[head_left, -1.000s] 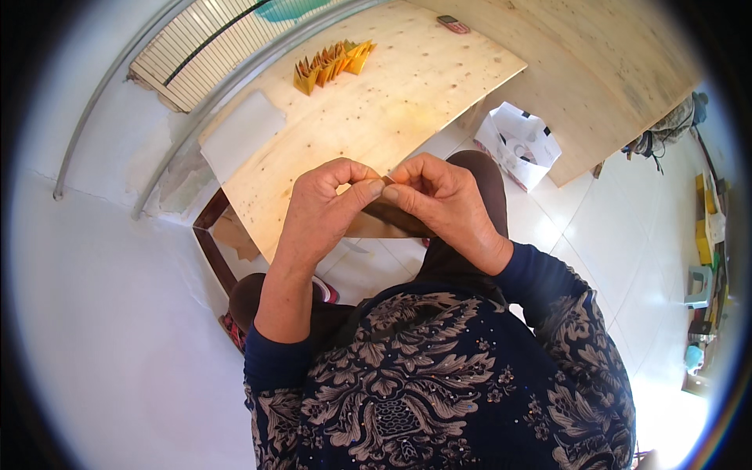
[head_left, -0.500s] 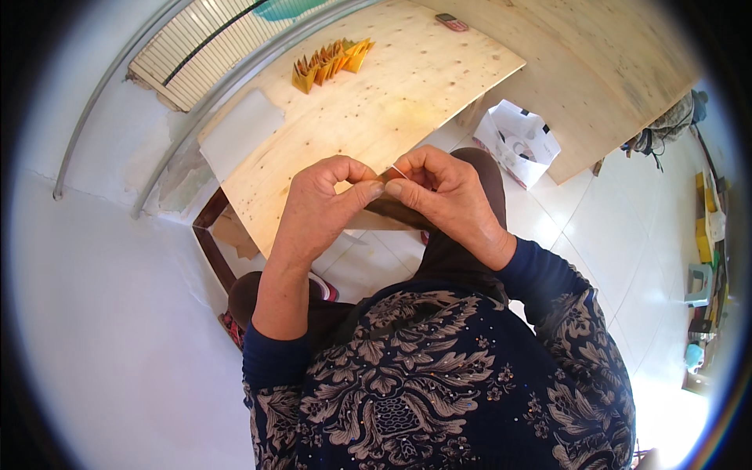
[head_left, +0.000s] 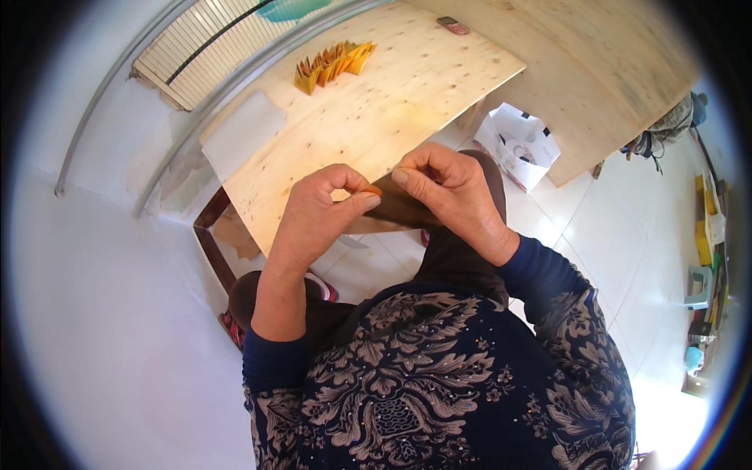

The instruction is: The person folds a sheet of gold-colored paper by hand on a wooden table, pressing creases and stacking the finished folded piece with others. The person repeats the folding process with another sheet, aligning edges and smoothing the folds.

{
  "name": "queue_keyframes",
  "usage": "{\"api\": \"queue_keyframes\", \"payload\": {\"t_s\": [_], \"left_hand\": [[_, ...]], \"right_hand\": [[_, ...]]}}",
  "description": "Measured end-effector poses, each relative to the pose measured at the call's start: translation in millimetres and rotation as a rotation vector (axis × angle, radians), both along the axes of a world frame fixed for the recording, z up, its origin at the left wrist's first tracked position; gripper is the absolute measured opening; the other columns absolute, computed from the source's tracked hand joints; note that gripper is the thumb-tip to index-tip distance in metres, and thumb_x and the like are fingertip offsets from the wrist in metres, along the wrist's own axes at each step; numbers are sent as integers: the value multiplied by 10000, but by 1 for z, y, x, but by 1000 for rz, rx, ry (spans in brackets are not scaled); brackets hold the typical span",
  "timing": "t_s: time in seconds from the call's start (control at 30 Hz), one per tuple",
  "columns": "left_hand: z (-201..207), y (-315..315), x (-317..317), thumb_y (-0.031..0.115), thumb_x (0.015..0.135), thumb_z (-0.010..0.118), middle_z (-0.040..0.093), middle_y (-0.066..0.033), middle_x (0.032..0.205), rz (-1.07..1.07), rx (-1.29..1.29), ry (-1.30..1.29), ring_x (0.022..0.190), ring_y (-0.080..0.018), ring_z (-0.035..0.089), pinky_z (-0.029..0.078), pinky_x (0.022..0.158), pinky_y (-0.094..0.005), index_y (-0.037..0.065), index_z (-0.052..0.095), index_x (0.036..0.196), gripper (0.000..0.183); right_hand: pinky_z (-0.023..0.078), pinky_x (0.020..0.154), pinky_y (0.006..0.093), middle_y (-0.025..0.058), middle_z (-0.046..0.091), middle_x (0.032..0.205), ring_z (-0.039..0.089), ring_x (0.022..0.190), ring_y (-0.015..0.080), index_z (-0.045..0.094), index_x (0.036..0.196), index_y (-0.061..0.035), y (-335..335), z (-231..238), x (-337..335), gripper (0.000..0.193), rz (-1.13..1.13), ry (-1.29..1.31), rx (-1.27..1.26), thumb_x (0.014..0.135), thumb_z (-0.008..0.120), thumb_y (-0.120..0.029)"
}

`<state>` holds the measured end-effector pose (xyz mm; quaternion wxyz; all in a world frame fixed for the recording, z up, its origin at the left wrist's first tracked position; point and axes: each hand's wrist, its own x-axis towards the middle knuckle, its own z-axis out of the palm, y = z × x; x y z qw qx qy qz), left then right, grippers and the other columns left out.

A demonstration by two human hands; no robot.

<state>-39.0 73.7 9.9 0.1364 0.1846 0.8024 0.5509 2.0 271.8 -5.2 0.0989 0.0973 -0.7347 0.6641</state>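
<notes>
My left hand (head_left: 313, 211) is pinched, thumb against forefinger, just in front of the table's near edge. A small orange piece (head_left: 374, 189) pokes out between those fingertips; the rest of it is hidden. To the right and slightly higher, my right hand (head_left: 458, 192) is also closed in a pinch. Whatever its fingertips hold, if anything, is too small to make out. A gap separates the two hands. Beyond them on the plywood table (head_left: 392, 110) stands a row of folded golden-yellow paper pieces (head_left: 334, 66), lined up close together.
A red mobile phone (head_left: 453, 26) lies near the table's far edge. A pale sheet (head_left: 247, 133) covers the left corner. Right of my knee, a white bag (head_left: 517, 145) stands on the tiled floor. A grey metal rail (head_left: 176, 149) curves along the left wall.
My hands, fingertips together before, have drawn apart. A thin white strand seen at the right fingertips no longer shows. The orange piece is now visible in my left fingers.
</notes>
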Motion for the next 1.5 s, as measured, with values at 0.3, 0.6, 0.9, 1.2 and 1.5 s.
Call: {"api": "queue_keyframes", "payload": {"t_s": [0.3,0.6,0.9,1.2,1.5], "left_hand": [[16,-90,-39,120,857,674,616,19,736,38,-290,-138,669,-46,526,454,619,-220,5,666,886,118],[-99,-126,-166,138,795,689,674,-107,839,-183,-792,88,777,-201,628,491,728,-328,4,664,924,188],[-172,-71,-83,268,657,823,532,-153,1300,-30,-658,504,1230,-318,479,328,1071,-444,52,538,1250,693],[-210,-76,-53,219,678,806,463,-130,1385,4,-732,535,1334,-313,392,268,1127,-459,75,467,1315,735],[-213,-70,-50,114,767,680,531,-113,1260,117,-624,584,1244,-310,488,347,1073,-477,90,541,1148,406]], "right_hand": [[429,572,198,-16,595,722,501,656,29,626,877,6,-72,-46,-49,137,170,-140,-227,880,680,-120],[518,623,379,112,668,695,654,660,295,689,852,-84,-130,-161,-155,181,-10,-308,275,801,665,-256],[526,620,399,91,686,720,666,672,294,673,801,-107,-104,-205,-175,179,-156,-297,729,791,640,-283],[514,605,424,123,668,690,663,679,307,653,759,-87,-88,-193,-170,141,-73,-324,829,777,629,-225],[497,653,401,96,646,862,641,783,298,622,866,-111,-72,-189,-178,186,23,-223,931,759,692,-246]]}}
